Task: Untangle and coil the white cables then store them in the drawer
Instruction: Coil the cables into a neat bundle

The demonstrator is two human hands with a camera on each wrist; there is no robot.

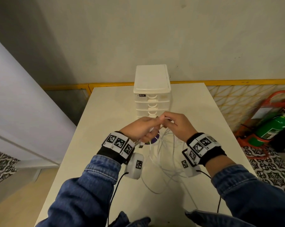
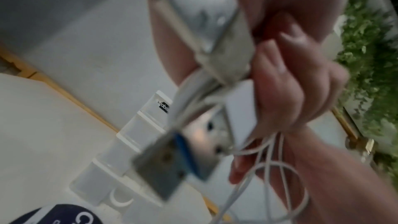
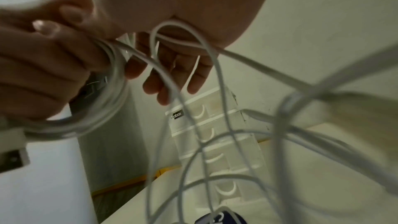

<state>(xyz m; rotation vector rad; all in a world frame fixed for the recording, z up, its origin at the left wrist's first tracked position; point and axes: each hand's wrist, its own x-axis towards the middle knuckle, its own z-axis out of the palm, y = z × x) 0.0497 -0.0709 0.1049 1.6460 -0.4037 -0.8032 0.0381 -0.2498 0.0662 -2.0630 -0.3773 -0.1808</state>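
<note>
Hands meet above the white worktop [image 1: 105, 112]: left hand [image 1: 139, 128] grips a small coil of thin white cables [image 3: 112, 81], right hand [image 1: 176, 123] pinches loose strands. Feed one strand slowly; closed translucent plastic drawer tower [image 1: 150, 97] stands behind.
</note>
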